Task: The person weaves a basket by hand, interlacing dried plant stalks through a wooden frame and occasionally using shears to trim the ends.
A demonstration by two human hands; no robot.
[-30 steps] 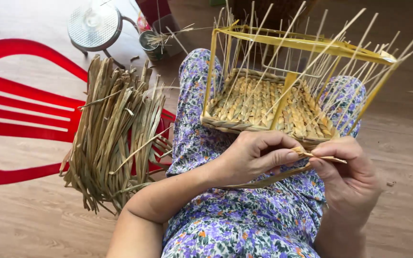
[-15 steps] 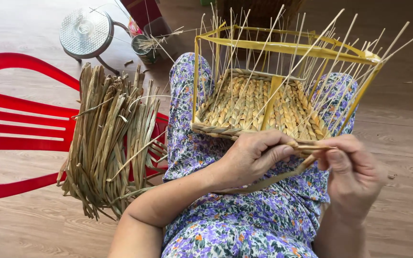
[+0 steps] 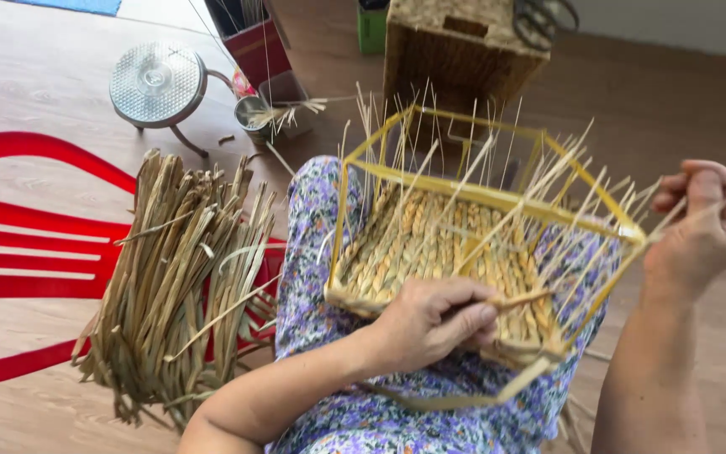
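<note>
While the half-woven basket (image 3: 455, 252) rests on the flower-print lap, I see its flat plaited straw base inside a boxy yellow wire frame, thin pale stakes bristling upward. My left hand (image 3: 434, 324) lies on the near rim, fingers (image 3: 472, 315) curled and pinching a straw strand (image 3: 523, 297) against the weave. My right hand (image 3: 707, 214) is raised off the far corner, fingers closed on the strand's pulled end. A sheaf of dried grass (image 3: 178, 286) drapes over the red plastic chair (image 3: 35, 252) beside my knee
</note>
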